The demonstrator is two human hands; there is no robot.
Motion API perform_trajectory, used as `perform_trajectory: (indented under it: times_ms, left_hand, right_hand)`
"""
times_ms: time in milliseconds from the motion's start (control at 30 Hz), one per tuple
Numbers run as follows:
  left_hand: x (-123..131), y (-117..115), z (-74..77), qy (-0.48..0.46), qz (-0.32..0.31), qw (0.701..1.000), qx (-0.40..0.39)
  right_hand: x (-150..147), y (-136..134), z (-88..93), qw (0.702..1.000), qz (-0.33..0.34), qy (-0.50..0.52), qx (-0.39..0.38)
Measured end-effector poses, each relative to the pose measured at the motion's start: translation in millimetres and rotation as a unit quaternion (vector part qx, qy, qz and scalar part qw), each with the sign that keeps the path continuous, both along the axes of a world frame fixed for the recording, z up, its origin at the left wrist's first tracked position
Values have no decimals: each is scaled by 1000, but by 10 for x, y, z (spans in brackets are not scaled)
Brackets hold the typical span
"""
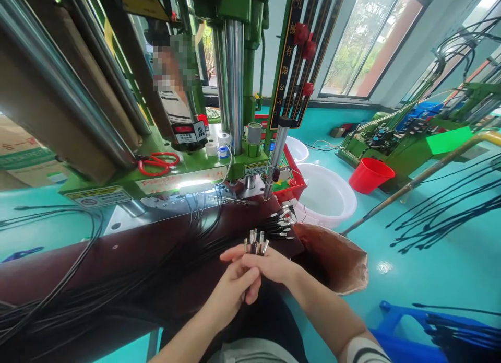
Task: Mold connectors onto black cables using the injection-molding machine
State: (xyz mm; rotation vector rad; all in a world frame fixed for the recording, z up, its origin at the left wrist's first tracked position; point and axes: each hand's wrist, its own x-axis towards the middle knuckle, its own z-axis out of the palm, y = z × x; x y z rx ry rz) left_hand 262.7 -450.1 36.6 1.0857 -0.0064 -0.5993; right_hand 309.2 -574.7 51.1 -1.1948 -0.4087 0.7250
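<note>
Just past the bench's front edge, my left hand (pixel 237 287) and my right hand (pixel 272 264) press together around a bundle of cables (pixel 256 243). Their bare metal plugs stick up above my fingers, while the cords below are mostly hidden. The left hand is closed under the right, its thumb lying across the front. My right hand wraps over the top of the bundle. Beyond them, more black cables with metal plugs (pixel 282 224) lie in a pile on the dark brown bench (pixel 156 232).
A green press machine (pixel 242 167) rises behind the bench, with red-handled scissors (pixel 158 163) on its ledge. To the right are a white tub (pixel 324 190), a brown open sack (pixel 352 264) and a red bucket (pixel 371 175). A blue stool (pixel 405 318) bears black cables.
</note>
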Motion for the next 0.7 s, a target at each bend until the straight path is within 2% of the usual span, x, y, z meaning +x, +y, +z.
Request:
perform_trajectory:
  times_ms: [100, 133, 167, 233, 333, 433, 567, 700]
  left_hand:
    - [28, -145, -54, 27, 1, 999, -39]
    - [34, -167, -71, 22, -3, 999, -32]
    - [40, -178, -86, 14, -1, 1000, -18]
    - [59, -178, -107, 2, 8, 1000, 14]
    - [102, -164, -117, 10, 28, 999, 29]
    - [143, -169, -109, 39, 51, 998, 9]
    - [167, -206, -104, 29, 95, 995, -13]
    - [195, -187, -115, 16, 98, 995, -19]
  right_hand:
    - [194, -70, 65, 994, -99, 7, 48]
    - [268, -101, 123, 993, -106, -11, 49]
    - [338, -130, 190, 995, -87, -41, 31]
    - [447, -165, 321, 992, 5, -119, -44]
    - [506, -146, 436, 956, 127, -208, -164]
    - [472, -89, 436, 934, 148, -221, -238]
    - [411, -61, 409, 926, 159, -202, -277]
    - [519, -43, 425, 888, 189, -307, -284]
